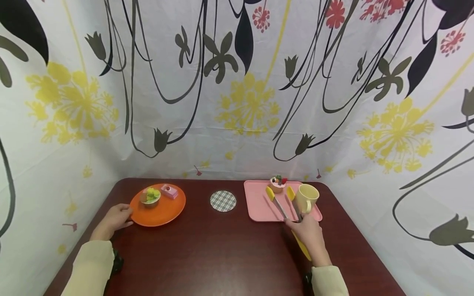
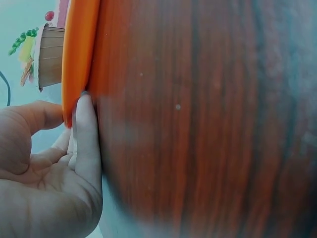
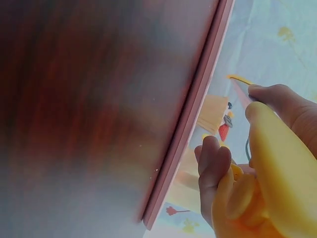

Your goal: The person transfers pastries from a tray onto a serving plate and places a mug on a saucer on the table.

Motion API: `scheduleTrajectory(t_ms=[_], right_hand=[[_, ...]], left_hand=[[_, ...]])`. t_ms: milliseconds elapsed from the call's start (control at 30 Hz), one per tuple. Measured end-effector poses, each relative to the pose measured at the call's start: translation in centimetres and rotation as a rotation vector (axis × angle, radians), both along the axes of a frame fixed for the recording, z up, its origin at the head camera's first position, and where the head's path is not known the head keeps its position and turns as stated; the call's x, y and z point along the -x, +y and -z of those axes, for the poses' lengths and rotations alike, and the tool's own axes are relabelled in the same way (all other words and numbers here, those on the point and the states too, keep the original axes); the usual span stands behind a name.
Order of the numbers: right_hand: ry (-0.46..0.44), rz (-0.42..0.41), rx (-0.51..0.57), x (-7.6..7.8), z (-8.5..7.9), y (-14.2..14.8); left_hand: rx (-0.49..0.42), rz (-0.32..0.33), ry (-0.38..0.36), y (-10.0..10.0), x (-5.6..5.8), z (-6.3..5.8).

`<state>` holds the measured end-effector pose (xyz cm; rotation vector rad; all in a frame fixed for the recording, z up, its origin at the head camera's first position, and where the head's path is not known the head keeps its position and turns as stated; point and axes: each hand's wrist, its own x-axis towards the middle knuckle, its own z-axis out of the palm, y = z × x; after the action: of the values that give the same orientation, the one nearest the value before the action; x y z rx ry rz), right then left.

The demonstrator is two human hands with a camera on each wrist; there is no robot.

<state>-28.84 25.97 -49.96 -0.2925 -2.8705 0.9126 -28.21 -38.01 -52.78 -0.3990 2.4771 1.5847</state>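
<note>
At the left, my left hand (image 1: 116, 220) pinches the near-left rim of an orange plate (image 1: 159, 220). In the left wrist view the thumb lies over the rim and the fingers (image 2: 86, 144) reach under it. On the plate sit a tart with green topping (image 1: 152, 196) and a pink cake slice (image 1: 169, 191). At the right, my right hand (image 1: 306, 232) grips yellow-and-metal tongs (image 1: 278, 205). Their two yellow tips stand apart over a pink tray (image 1: 255, 205), one overlapping a fruit-topped tart (image 1: 277, 185). The right wrist view shows the tongs' yellow end (image 3: 282, 173) close up.
A pale yellow mug (image 1: 307, 195) stands on the tray, just beyond my right hand. A round checked coaster (image 1: 223, 201) lies between plate and tray on the dark wooden table (image 1: 207, 259). A flower-patterned cloth (image 1: 207, 156) hangs behind and at both sides.
</note>
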Motion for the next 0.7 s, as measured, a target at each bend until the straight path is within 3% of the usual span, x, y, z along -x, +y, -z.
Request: scheduleTrajectory(t_ms=[233,700], right_hand=[[0.007,-0.005,-0.040,1.4,0.1,0.0],[-0.036,-0.026,0.005,3.2,-0.5,0.2]], left_hand=[[-0.005,0.012,-0.004,-0.2,0.1,0.1],[0.006,0.025,-0.015,0.2,-0.3,-0.3]])
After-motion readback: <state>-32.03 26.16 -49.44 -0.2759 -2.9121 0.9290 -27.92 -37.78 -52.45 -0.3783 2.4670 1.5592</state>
